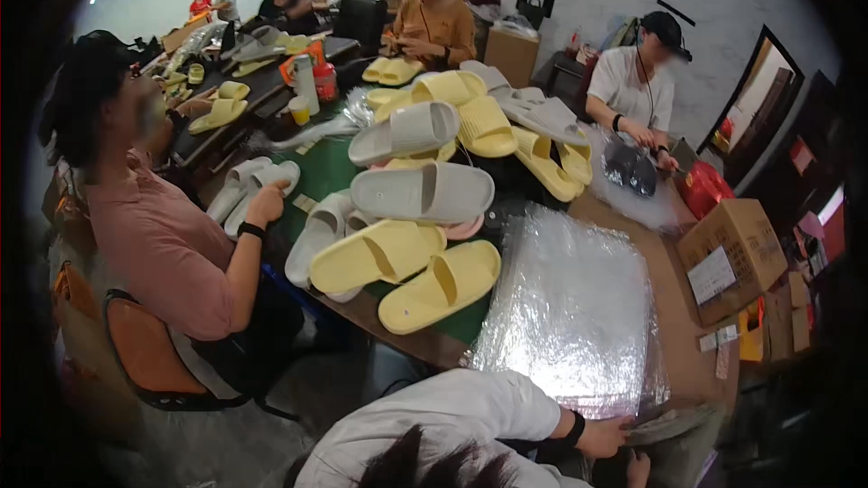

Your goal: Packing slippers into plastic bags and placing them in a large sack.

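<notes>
At the lower right, my left hand [601, 436], with a black band at its wrist, reaches across in a white sleeve. Its fingers close on the edge of a crumpled clear plastic bag [674, 425]. Just below it, only a small part of my right hand [638, 468] shows at the lower edge, its fingers mostly hidden. Something dark lies between the two hands, too unclear to name. Beyond my left hand spreads a flat stack of shiny clear plastic bags [574, 307]. Yellow slippers [440, 287] and grey slippers [422, 192] are heaped to its left.
A cardboard box [732, 258] stands on the table's right side, near a red plastic bag [703, 185]. At left, a co-worker in pink touches grey slippers [256, 188]. Other people work across the table. A yellow cup [299, 109] stands beside a pale bottle [306, 81].
</notes>
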The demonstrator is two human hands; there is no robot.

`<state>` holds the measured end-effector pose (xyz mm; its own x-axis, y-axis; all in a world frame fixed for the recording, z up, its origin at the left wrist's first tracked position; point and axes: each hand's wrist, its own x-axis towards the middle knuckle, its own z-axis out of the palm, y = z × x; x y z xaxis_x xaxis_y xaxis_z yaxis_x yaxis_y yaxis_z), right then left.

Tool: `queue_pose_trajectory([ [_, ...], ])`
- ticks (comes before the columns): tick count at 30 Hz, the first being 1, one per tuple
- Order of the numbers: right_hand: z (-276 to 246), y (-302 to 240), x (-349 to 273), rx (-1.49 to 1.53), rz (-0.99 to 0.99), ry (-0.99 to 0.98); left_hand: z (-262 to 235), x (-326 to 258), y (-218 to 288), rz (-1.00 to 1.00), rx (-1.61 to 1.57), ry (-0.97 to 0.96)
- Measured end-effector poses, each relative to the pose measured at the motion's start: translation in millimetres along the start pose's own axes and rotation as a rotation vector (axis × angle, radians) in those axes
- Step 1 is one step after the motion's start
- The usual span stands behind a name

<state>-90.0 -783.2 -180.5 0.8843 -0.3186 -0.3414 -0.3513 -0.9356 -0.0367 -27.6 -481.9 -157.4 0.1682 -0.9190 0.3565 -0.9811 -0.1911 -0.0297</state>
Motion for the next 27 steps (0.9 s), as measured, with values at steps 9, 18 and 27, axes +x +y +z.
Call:
queue_pose_trajectory([
  [9,-43,-174,1,0.125,-0.011,0.219,-315,-58,-25,-0.131,-0.81,1.039],
  [18,-161,-338,-95,0.479,-0.803,0.364,-428,-143,28,0.265,-0.847,1.892],
  [27,-173,-427,-141,0.373,-1.215,0.272,-457,-197,41,0.24,-0.654,1.843],
])
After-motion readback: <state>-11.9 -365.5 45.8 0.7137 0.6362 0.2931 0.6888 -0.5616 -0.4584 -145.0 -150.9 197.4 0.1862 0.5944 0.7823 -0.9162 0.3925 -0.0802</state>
